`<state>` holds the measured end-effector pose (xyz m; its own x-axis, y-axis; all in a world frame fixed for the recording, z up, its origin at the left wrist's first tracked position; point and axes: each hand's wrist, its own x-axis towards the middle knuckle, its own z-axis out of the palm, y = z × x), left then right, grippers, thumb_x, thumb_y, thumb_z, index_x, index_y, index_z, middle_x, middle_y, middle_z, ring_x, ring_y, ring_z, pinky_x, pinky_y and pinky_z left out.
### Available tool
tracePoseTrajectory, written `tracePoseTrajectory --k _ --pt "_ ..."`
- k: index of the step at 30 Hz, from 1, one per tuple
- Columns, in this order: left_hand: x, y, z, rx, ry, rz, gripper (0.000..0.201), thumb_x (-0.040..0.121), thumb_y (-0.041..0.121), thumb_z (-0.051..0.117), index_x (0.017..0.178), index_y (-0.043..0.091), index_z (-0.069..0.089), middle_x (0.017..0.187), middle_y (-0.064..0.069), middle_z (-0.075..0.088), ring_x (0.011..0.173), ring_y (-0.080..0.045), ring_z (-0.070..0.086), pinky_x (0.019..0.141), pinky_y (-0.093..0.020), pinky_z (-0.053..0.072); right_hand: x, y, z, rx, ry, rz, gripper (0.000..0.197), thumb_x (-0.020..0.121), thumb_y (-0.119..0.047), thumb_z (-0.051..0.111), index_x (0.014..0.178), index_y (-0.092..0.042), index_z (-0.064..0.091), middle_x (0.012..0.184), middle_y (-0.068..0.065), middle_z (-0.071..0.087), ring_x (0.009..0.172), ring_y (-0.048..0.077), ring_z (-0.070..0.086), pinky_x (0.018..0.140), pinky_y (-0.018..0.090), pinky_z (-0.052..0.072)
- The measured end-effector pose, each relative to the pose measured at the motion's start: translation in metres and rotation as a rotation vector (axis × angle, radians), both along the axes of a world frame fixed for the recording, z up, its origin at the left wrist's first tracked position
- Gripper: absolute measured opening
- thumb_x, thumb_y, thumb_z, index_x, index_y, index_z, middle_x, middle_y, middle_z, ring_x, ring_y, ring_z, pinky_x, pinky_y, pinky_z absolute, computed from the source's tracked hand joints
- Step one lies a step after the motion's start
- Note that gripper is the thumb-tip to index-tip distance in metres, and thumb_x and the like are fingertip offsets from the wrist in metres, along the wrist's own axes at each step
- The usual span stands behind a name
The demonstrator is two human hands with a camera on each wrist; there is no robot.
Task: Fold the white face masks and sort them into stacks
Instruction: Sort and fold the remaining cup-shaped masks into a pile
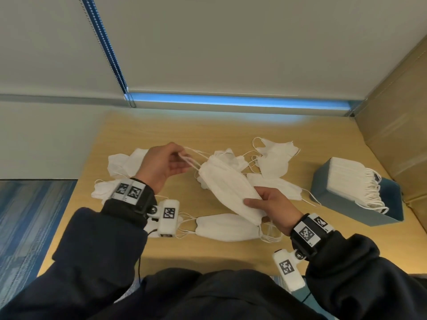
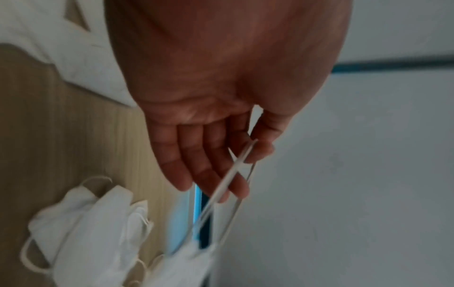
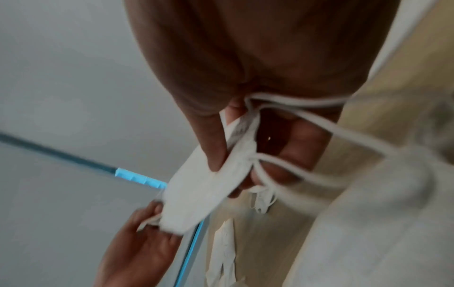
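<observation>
wooden table (image 1: 147,135), folded white mask (image 1: 228,188) held taut

Matt white cloth masks (image 1: 228,188) lie on a smooth, pale wood-grain table (image 1: 161,128).

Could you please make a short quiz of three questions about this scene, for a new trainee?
1. True or false: the left hand pinches the ear loops of the held mask.
2. Which part of that mask does the right hand grip? A. its near end B. its ear loops C. nothing
3. Fill in: the blue box stands at the table's ____ side.

Key: 1 true; 2 A; 3 right.
</observation>
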<state>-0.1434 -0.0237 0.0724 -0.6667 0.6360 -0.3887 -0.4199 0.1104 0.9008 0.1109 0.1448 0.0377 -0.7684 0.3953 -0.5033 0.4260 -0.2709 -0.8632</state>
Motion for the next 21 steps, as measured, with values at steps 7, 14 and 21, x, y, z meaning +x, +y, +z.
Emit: tracePoseTrajectory --k 7,14,21 --pt "-0.023 -0.029 -0.022 0.247 -0.525 0.173 0.041 0.097 0.042 0.059 0.063 0.024 0.046 0.057 0.007 0.037 0.054 -0.011 0.044 0.060 -0.027 0.048 0.022 0.019 -0.039 -0.308 -0.157 -0.317 0.040 0.079 -0.010 0.076 0.114 0.008 0.066 0.069 0.006 0.056 0.048 0.012 0.043 0.040 0.023 0.038" --pt "0.001 -0.075 -0.069 0.116 -0.519 0.216 0.036 0.096 0.016 0.056 0.062 0.021 0.046 0.044 0.007 0.029 0.042 -0.009 0.039 0.061 -0.027 0.060 0.036 0.045 -0.019 -0.636 0.163 -0.748 0.036 0.100 -0.019 0.046 0.064 -0.016 0.046 0.056 0.003 0.045 0.058 0.021 0.053 0.073 0.041 0.057" --pt "0.021 -0.089 -0.084 -0.211 -0.387 -0.059 0.021 0.093 0.000 0.056 0.074 0.010 0.056 0.062 -0.006 0.051 0.059 -0.020 0.063 0.075 -0.042 0.065 0.060 0.049 -0.030 0.134 -0.244 -0.323 0.035 0.088 0.010 0.059 0.110 -0.016 0.055 0.055 0.002 0.052 0.048 0.018 0.045 0.063 0.036 0.049"
